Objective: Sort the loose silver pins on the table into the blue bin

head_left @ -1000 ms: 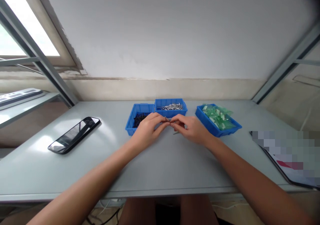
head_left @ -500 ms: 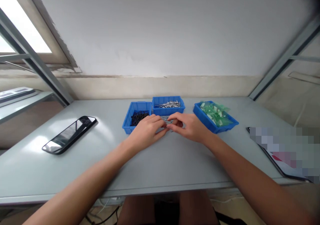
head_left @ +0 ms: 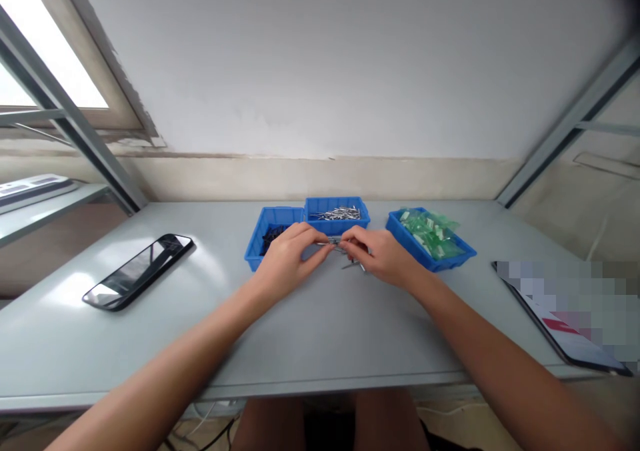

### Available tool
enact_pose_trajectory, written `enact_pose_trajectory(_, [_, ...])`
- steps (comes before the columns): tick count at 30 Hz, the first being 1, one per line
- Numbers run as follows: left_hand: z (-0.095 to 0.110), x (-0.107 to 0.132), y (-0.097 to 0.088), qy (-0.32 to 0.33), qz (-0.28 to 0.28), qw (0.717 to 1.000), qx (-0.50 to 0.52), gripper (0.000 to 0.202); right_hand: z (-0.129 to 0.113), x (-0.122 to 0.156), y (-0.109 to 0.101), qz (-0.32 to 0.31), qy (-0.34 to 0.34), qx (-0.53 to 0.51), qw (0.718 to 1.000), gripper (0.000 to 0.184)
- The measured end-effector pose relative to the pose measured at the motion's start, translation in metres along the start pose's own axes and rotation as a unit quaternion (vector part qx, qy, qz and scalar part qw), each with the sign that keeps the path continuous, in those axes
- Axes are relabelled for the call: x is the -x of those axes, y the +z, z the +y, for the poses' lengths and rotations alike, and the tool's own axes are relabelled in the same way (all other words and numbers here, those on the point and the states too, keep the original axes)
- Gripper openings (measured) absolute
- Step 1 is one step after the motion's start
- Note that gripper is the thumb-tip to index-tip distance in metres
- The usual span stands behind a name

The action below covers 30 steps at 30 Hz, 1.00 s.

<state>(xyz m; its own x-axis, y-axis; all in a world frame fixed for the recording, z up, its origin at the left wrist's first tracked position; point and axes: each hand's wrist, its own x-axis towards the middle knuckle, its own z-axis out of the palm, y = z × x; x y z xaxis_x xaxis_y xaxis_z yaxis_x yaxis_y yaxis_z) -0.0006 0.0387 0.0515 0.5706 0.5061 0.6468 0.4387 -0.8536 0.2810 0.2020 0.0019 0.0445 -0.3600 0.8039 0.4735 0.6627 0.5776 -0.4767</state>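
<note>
My left hand (head_left: pixel 290 257) is closed, thumb and fingertips pinching the left end of a small bunch of thin silver fasteners (head_left: pixel 336 242), which look like nails or screws. At the other end of the bunch, my right hand (head_left: pixel 381 254) is closed too, with its fingers bent around the pieces. A few loose silver fasteners (head_left: pixel 351 265) show just below the right fingertips. Behind the hands stands a blue bin of silver fasteners (head_left: pixel 343 213). Left of it, a blue bin of dark fasteners (head_left: pixel 256 241) is partly hidden by my left hand.
A blue bin (head_left: pixel 419 259) with green plastic packets (head_left: pixel 434 232) stands at the right. On the left of the grey table (head_left: pixel 320 344) lies a phone (head_left: pixel 140 271). A tablet-like device (head_left: pixel 560 334) rests at the right edge. Metal posts rise at both sides.
My hands have drawn slightly apart, so more of the silver fasteners between them shows. Loose pieces below my right hand are now visible. The bins stay in place.
</note>
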Motion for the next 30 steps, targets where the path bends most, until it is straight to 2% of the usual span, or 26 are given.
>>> enact_pose_trajectory(4, [0.0001,-0.0002,0.001,-0.008,0.003,1.0,0.013,0.011,0.0017,-0.0006,0.0036,-0.034,-0.017,0.011,0.999,0.018])
enact_pose_trajectory(11, [-0.0019,0.0,0.002,0.004,-0.021,0.999,0.039,0.009,0.0066,-0.0014,0.0045,-0.031,-0.021,0.039,0.999,0.015])
enact_pose_trajectory(23, [0.0022,-0.002,0.0005,0.015,-0.023,0.998,0.059,0.009,0.0073,-0.0016,0.0065,-0.03,-0.04,0.047,0.998,0.017])
enact_pose_trajectory(26, [0.0032,-0.0022,0.0005,-0.005,-0.034,0.997,0.067,0.008,0.0081,-0.0019,0.0081,-0.042,-0.054,0.044,0.997,0.017])
enact_pose_trajectory(30, [0.0028,-0.0019,0.0006,-0.067,-0.048,0.993,0.085,0.007,0.007,-0.0014,0.0062,-0.036,-0.047,0.051,0.997,0.017])
